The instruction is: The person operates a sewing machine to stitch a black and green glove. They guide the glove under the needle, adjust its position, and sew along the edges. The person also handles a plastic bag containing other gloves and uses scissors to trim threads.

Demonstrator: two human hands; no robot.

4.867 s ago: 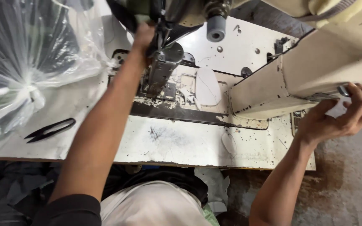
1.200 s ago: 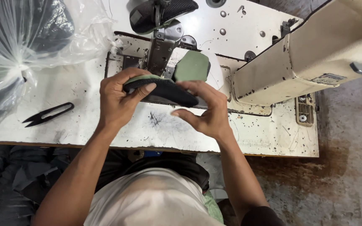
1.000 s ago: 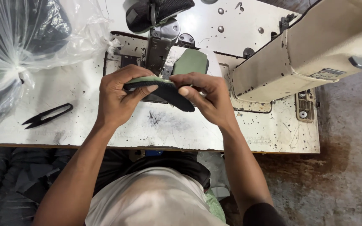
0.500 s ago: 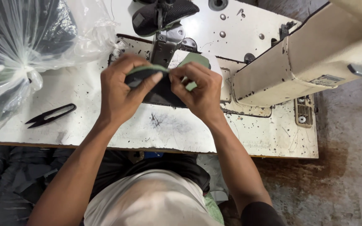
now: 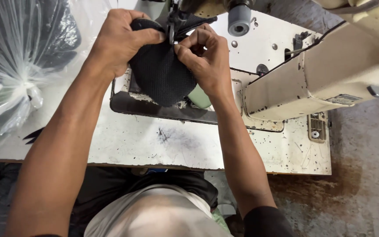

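Black mesh fabric piece (image 5: 161, 74), curved and rounded at its lower edge, is now up at the needle of the cream-coloured industrial sewing machine (image 5: 325, 74); half a second back it was held lower, out over the white speckled worktable (image 5: 154, 145), so it looks like positioning is done and it's sitting right under the presser foot area, though the foot itself is hard to make out behind the fingers. The left hand (image 5: 119, 41) has its fingers curled round the top left edge of the fabric, thumb pressed in toward the needle. The right hand (image 5: 205, 61) pinches the fabric's right edge, thumb and forefinger closed tight on it just beside the needle. A pale green rounded part (image 5: 199, 97) peeks out below the right hand, touching or tucked under the fabric, can't say which. Off to the left sits a big clear plastic bag (image 5: 14, 66) with dark stuff inside, and the tips of black thread snips (image 5: 33, 135) poke out beside the left forearm.
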